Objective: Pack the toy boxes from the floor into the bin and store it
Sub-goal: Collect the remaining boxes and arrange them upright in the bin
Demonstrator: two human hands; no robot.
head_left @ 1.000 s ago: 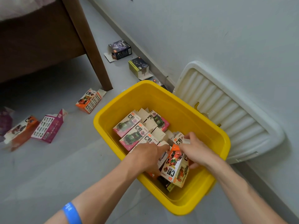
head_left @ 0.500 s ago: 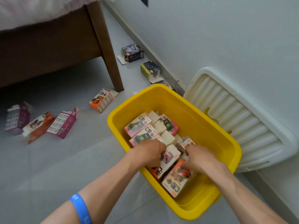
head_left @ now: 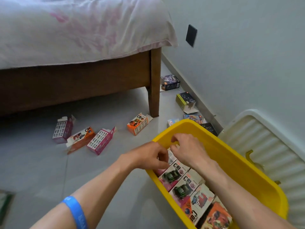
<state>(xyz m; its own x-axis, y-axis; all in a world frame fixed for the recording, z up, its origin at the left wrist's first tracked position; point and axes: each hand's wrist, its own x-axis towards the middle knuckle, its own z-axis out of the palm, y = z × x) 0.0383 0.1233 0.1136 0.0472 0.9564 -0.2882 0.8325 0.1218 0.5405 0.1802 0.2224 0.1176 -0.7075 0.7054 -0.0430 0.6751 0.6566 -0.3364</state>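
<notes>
Several toy boxes already lie packed flat in rows inside the yellow bin (head_left: 244, 164), which sits on the floor at the near right, among them a green-car box (head_left: 171, 175) and an orange one (head_left: 217, 217) nearest the camera. Both hands are over the bin's far-left corner: the left hand (head_left: 148, 157) hangs at the rim with fingers curled in, the right hand (head_left: 188, 150) just beside it with fingers bent downward; neither shows a box in its grasp, though what lies under the palms is hidden. By my reckoning the packing is partway done. Left on the floor are three boxes in a cluster at mid-left, a purple-sided one (head_left: 62, 129), an orange one (head_left: 80, 139) and a pink one (head_left: 101, 141), then an orange box (head_left: 137, 123) by the bed leg (head_left: 154, 83), and farther off along the wall a yellow-green box (head_left: 185, 102) and a dark one (head_left: 170, 82). The white lid (head_left: 270, 146) leans against the wall on the right, so closing and storing are yet to come.
</notes>
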